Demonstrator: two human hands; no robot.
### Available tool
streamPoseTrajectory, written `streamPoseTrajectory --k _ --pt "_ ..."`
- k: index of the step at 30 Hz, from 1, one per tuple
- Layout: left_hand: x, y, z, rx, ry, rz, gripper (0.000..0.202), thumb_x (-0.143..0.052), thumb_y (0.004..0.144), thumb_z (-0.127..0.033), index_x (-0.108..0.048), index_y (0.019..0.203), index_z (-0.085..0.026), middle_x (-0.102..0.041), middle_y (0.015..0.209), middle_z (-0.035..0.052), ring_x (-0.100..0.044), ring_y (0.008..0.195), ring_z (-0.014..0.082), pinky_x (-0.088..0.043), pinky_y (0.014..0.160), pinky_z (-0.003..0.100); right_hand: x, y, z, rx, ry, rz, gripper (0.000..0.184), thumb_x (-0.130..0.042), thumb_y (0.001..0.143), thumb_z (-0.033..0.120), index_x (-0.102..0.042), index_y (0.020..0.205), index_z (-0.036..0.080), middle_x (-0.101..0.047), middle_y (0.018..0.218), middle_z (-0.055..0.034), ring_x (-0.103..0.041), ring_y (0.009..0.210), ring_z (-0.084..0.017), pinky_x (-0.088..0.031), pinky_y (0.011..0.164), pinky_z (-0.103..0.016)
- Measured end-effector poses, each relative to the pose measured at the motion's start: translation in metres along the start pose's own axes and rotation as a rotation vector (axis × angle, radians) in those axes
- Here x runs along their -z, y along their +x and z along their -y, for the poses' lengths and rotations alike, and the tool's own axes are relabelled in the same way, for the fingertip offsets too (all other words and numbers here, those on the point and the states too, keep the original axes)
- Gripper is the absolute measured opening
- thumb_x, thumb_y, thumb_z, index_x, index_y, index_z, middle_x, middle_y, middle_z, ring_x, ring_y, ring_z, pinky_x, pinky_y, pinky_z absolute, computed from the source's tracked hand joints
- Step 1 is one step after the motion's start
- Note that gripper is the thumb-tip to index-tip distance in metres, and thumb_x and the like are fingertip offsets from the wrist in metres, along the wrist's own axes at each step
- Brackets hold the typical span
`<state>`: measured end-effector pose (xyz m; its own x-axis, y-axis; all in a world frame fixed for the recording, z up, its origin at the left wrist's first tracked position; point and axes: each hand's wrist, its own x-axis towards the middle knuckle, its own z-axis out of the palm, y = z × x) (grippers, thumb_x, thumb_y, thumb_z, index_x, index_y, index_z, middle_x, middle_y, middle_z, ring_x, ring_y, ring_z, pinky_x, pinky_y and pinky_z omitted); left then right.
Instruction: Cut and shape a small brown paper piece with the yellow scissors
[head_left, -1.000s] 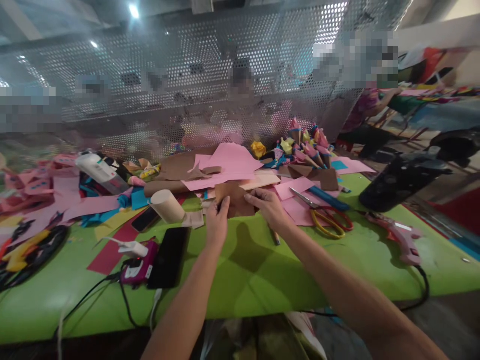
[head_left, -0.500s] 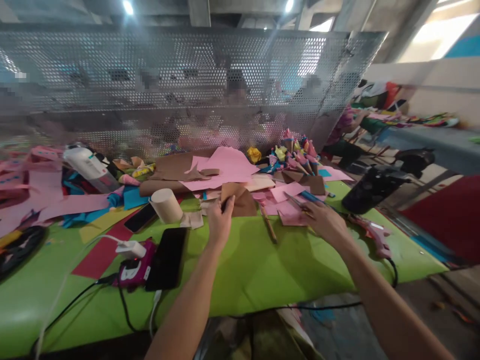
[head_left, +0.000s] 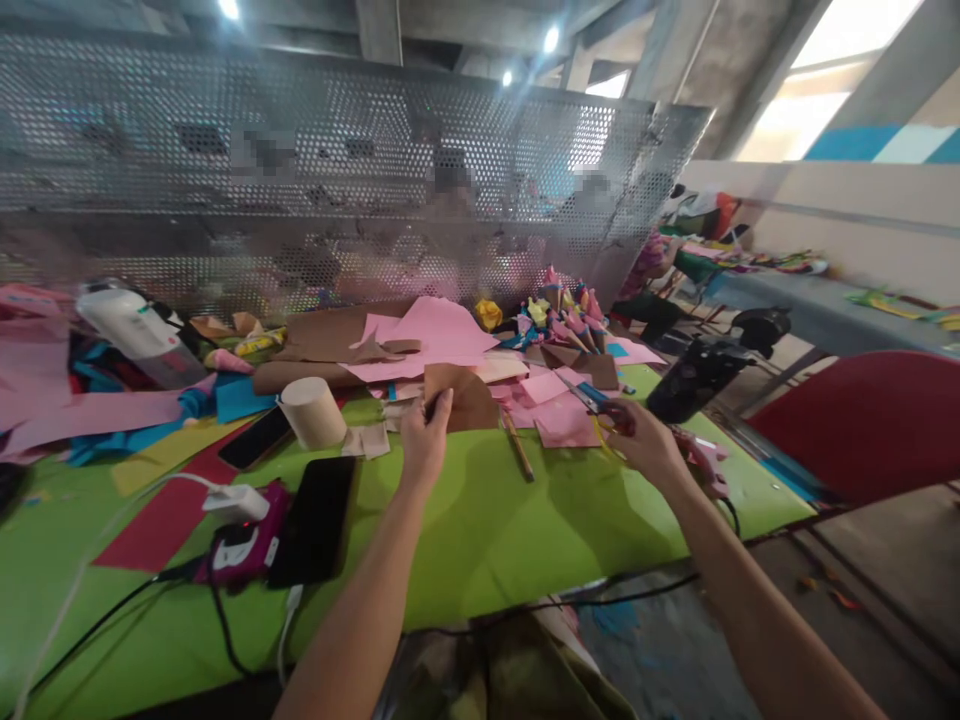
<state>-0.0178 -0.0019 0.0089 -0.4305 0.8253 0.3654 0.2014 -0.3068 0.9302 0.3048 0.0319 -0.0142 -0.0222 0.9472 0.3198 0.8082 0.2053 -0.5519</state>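
My left hand point(head_left: 426, 428) pinches a piece of brown paper point(head_left: 472, 400) by its left edge, above the green table. Over the right side of the paper scraps, my right hand point(head_left: 646, 440) is closed around scissors point(head_left: 592, 397). Their yellow handle loop hangs below my fingers and the blades point left, away from the brown paper. Pink paper scraps point(head_left: 570, 425) lie just under the scissors. Between my hands a pencil point(head_left: 519, 450) rests on the table.
A cardboard roll point(head_left: 311, 412), a large black phone point(head_left: 313, 522) and a magenta power strip point(head_left: 244, 535) stand left. A glue gun point(head_left: 703, 462) lies by the right edge near a black cylindrical container point(head_left: 690, 375). Paper flowers point(head_left: 570, 315) pile up before a perforated metal screen point(head_left: 375, 190).
My right hand has lifted the scissors off the pink scraps, and their yellow handle now shows. The left hand keeps hold of the brown paper. The whole view has turned to the right.
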Motion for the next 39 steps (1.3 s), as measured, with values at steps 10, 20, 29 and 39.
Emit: streamPoseTrajectory --k 10,20,29,39 --pt "-0.001 0.001 0.005 0.041 -0.041 -0.027 0.032 -0.064 0.082 -0.048 -0.070 0.080 -0.016 -0.072 0.078 0.0057 -0.066 0.078 0.0206 -0.051 0.073 0.029 -0.004 -0.026 0.091 -0.009 0.919 0.484 0.054 -0.067 0.076 0.053 -0.058 0.124 0.028 -0.051 0.079 0.0004 -0.047 0.062 -0.013 -0.046 0.056 -0.027" --pt "-0.003 -0.001 0.006 0.048 -0.131 0.002 0.036 -0.065 0.081 -0.051 -0.071 0.083 -0.016 -0.073 0.081 0.0059 -0.067 0.082 0.0210 -0.052 0.076 0.030 -0.030 -0.030 0.120 0.133 0.767 0.519 0.049 -0.059 0.081 0.066 -0.054 0.106 0.024 -0.045 0.080 0.0021 -0.037 0.057 -0.009 -0.034 0.046 -0.021" --pt "-0.003 -0.003 0.001 0.061 -0.176 0.040 0.036 -0.065 0.081 -0.051 -0.072 0.085 -0.015 -0.074 0.084 0.0067 -0.067 0.084 0.0226 -0.051 0.080 0.032 -0.034 -0.030 0.124 0.124 0.784 0.536 0.052 -0.060 0.081 0.066 -0.055 0.104 0.020 -0.041 0.076 0.0035 -0.032 0.056 -0.007 -0.029 0.042 -0.020" --pt "-0.005 -0.004 -0.003 0.086 -0.221 0.057 0.036 -0.067 0.078 -0.049 -0.072 0.088 -0.015 -0.075 0.087 0.0070 -0.067 0.085 0.0229 -0.051 0.079 0.033 -0.035 -0.030 0.122 0.122 0.808 0.523 0.051 -0.062 0.081 0.065 -0.056 0.103 0.020 -0.039 0.075 0.0043 -0.031 0.053 -0.006 -0.029 0.041 -0.019"
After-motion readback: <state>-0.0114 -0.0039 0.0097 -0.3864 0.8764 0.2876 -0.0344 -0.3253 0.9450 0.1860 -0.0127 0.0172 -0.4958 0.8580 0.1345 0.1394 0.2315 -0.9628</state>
